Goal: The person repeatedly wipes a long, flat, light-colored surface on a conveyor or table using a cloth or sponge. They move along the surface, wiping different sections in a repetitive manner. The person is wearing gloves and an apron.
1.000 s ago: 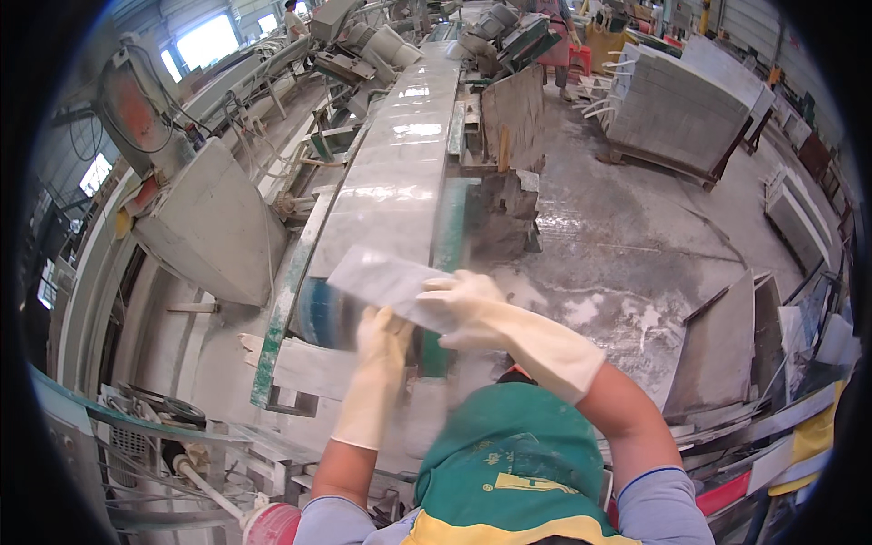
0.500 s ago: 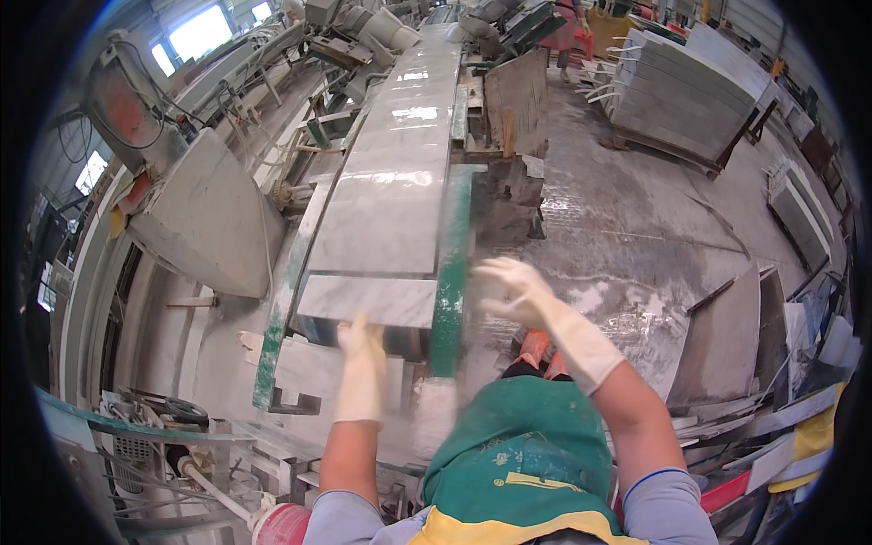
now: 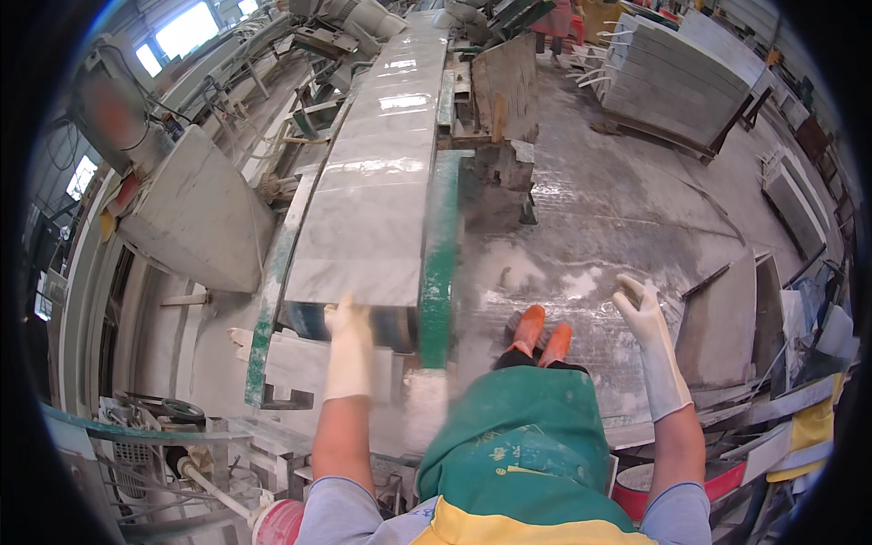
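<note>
Beside wet workshop floor [image 3: 627, 209], has the nearest stone slab [image 3: 363, 278] at the near end of the conveyor [image 3: 439, 263], up against the neighbouring slab [image 3: 359, 213], seemingly to form one straight row. Rests left hand [image 3: 349, 329] at its near edge, with bent fingers, impossible to tell if gripping; holds right hand [image 3: 643, 311] out sideways, empty, with fingers apart and half-curled.

We wore long cream gloves [image 3: 350, 354], greyish blue-edged sleeves [image 3: 341, 513], a green-and-yellow apron [image 3: 513, 422] and orange boots [image 3: 528, 330].
</note>
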Demonstrator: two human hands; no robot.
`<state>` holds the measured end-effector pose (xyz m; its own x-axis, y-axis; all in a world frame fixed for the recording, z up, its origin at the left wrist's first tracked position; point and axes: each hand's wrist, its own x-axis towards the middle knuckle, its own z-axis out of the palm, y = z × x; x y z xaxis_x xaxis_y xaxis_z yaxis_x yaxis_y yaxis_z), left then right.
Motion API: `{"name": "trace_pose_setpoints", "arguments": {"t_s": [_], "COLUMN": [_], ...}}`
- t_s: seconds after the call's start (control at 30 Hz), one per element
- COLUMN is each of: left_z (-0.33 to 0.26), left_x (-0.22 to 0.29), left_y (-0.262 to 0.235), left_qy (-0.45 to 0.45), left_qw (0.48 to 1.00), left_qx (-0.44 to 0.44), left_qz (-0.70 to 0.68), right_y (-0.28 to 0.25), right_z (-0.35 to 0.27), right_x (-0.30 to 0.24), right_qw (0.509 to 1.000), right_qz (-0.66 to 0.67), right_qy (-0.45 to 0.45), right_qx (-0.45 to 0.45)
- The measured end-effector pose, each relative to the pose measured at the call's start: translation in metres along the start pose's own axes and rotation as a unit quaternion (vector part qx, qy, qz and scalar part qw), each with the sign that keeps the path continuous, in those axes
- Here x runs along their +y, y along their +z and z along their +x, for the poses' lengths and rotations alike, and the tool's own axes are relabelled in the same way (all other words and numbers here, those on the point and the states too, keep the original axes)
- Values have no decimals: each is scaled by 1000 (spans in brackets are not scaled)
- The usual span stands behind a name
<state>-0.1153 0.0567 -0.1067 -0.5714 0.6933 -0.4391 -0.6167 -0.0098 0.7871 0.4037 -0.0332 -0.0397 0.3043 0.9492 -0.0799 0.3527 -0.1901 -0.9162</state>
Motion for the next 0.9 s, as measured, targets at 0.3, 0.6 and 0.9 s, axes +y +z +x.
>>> {"name": "trace_pose_setpoints", "arguments": {"t_s": [0.3,0.6,0.9], "left_z": [-3,10,6], "left_x": [1,3,7], "left_y": [4,6,15], "left_qy": [8,0,4], "left_qw": [1000,999,999], "left_qx": [7,-9,18], "left_qz": [-18,47,27], "right_y": [-48,-75,-72], "right_z": [-32,-56,-65], "right_x": [56,72,94], "right_qw": [997,991,990], "right_qz": [55,46,43], "right_qy": [18,49,48], "right_qx": [47,117,129]}}
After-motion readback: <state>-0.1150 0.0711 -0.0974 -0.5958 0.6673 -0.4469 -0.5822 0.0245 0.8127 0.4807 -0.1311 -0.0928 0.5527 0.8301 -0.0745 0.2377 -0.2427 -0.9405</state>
